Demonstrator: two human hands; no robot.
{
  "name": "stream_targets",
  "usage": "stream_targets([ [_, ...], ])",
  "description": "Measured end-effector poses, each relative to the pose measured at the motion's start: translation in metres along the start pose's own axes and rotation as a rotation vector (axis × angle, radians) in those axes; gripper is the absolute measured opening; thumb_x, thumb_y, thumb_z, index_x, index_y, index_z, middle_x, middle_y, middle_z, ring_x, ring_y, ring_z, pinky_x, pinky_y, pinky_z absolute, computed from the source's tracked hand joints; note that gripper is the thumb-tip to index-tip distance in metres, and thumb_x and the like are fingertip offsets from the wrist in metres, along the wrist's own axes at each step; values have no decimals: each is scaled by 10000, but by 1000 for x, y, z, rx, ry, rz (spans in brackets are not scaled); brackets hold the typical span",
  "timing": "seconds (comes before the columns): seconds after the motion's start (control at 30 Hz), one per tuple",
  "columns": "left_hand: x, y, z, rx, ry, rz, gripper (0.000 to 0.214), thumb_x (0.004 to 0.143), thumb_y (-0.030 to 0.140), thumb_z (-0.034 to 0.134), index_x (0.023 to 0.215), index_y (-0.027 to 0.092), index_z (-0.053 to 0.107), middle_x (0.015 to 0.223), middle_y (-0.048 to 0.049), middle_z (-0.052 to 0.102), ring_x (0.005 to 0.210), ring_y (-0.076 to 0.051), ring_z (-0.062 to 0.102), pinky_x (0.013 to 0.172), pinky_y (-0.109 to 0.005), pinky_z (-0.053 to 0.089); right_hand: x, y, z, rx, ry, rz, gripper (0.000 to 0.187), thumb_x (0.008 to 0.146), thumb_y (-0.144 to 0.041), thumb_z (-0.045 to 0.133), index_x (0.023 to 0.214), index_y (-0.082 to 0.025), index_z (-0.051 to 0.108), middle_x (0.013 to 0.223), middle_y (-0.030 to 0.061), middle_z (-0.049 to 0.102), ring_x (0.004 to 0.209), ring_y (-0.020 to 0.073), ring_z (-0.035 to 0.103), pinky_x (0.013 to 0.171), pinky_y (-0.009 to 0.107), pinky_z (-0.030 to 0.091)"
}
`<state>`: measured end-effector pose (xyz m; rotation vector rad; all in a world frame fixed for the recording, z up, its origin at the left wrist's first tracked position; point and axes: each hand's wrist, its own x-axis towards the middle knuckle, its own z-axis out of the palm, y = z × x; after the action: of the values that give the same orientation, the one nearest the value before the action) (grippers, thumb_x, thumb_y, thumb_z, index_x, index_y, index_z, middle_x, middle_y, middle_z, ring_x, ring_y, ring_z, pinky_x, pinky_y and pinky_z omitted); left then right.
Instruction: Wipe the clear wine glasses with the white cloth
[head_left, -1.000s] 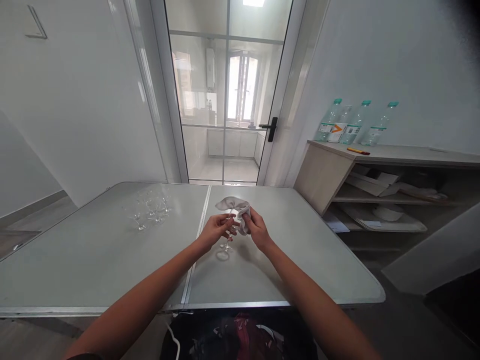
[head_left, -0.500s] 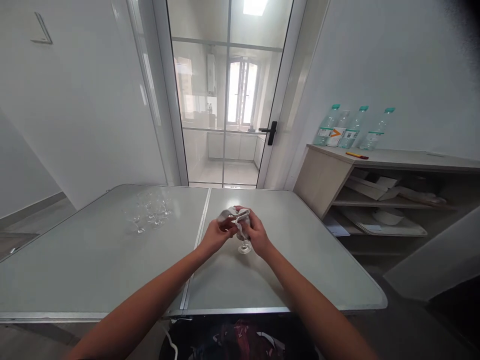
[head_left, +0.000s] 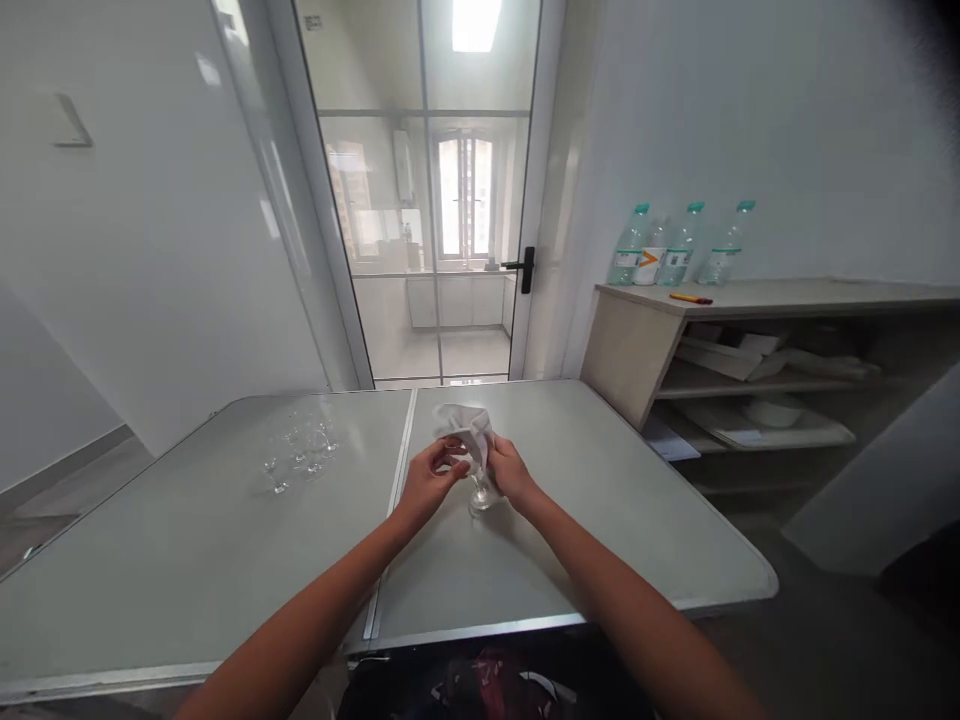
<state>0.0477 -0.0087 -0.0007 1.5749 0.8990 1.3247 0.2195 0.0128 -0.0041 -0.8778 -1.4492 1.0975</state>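
A small clear stemmed glass (head_left: 480,497) is between my hands, just over the table, its round foot lowest and its bowl mostly covered. A whitish cloth (head_left: 466,420) is bunched over and around the bowl. My left hand (head_left: 431,478) curls its thumb and fingers about the left side of the glass, below the cloth's edge. From the right, my right hand (head_left: 511,470) grips the cloth against the glass; its fingertips are hidden behind it.
Several clear stemmed glasses (head_left: 304,450) stand grouped on the left half of the grey table (head_left: 187,560). A metal seam (head_left: 403,440) divides the tabletop. To the right, a shelf unit (head_left: 637,330) carries bottles (head_left: 679,255) and an orange-yellow object (head_left: 691,299). A glass door (head_left: 480,345) stands behind.
The cloth has risen and spread above the glass, and the left hand's fingers have opened slightly around the bowl. The glass tilts a little more. The camera view has shifted slightly.
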Motion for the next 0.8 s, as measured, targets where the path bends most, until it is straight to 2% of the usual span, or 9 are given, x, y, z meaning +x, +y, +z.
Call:
stream_targets([
  [0.07, 3, 3, -5, -42, 20, 28, 520, 784, 431, 798, 1208, 176, 639, 1183, -130, 704, 1004, -228, 696, 878, -386, 603, 1, -3, -3, 113, 27, 67, 562, 844, -694, 578, 967, -159, 700, 773, 27, 621, 735, 183, 531, 690, 301, 441],
  [0.2, 5, 8, -10, -81, -7, 40, 542, 809, 450, 776, 1244, 159, 636, 1181, -142, 717, 1086, -269, 681, 911, -420, 590, -6, -13, -6, 221, -136, 43, 522, 835, -657, 643, 1067, -192, 693, 818, 24, 662, 785, 187, 561, 732, 298, 462],
  [0.3, 4, 10, -11, -58, -2, 60, 565, 793, 467, 790, 1237, 145, 657, 1169, -149, 725, 1076, -278, 679, 880, -404, 589, -11, -13, -4, 122, -268, -32, 465, 873, -621, 620, 1044, -197, 707, 888, 46, 696, 849, 209, 594, 791, 326, 478],
  [0.4, 2, 16, -12, -41, 34, 73, 536, 795, 536, 764, 1154, 141, 714, 1273, -169, 682, 1066, -289, 678, 827, -367, 581, -13, -5, 3, -42, -407, -62, 327, 882, -480, 664, 1028, -191, 710, 952, 54, 720, 875, 218, 629, 808, 329, 472],
  [0.47, 2, 19, -11, -37, 39, 47, 520, 808, 559, 742, 1124, 147, 731, 1319, -171, 658, 1084, -293, 671, 839, -363, 572, -14, 1, 8, -180, -324, -59, 222, 896, -397, 648, 922, -187, 714, 855, 44, 720, 802, 211, 631, 766, 317, 456],
  [0.53, 2, 20, -9, -37, 50, 23, 533, 806, 529, 758, 1193, 167, 703, 1322, -163, 660, 1120, -282, 654, 913, -381, 553, -13, 6, 12, -325, -158, -76, 208, 904, -357, 628, 794, -194, 698, 743, 34, 685, 722, 202, 600, 725, 311, 429],
  [0.63, 0, 17, -7, -52, 121, -5, 636, 761, 457, 824, 1303, 193, 623, 1328, -158, 655, 1129, -256, 649, 1004, -422, 520, -12, 6, 13, -441, -54, -170, 168, 887, -336, 655, 786, -209, 699, 804, 53, 677, 791, 216, 575, 749, 317, 412],
  [0.73, 1, 16, -8, -120, 115, -19, 649, 723, 411, 863, 1280, 182, 622, 1326, -166, 652, 1133, -263, 658, 1043, -454, 499, -11, 1, 6, -390, -114, -222, 169, 867, -369, 685, 830, -205, 706, 892, 63, 677, 884, 224, 551, 793, 324, 418],
  [0.8, 2, 19, -12, -188, 3, 14, 645, 716, 408, 869, 1267, 170, 635, 1321, -178, 655, 1169, -285, 648, 1068, -472, 479, -12, -2, 0, -245, -264, -108, 258, 855, -442, 690, 817, -187, 697, 838, 45, 664, 811, 202, 549, 754, 315, 434],
])
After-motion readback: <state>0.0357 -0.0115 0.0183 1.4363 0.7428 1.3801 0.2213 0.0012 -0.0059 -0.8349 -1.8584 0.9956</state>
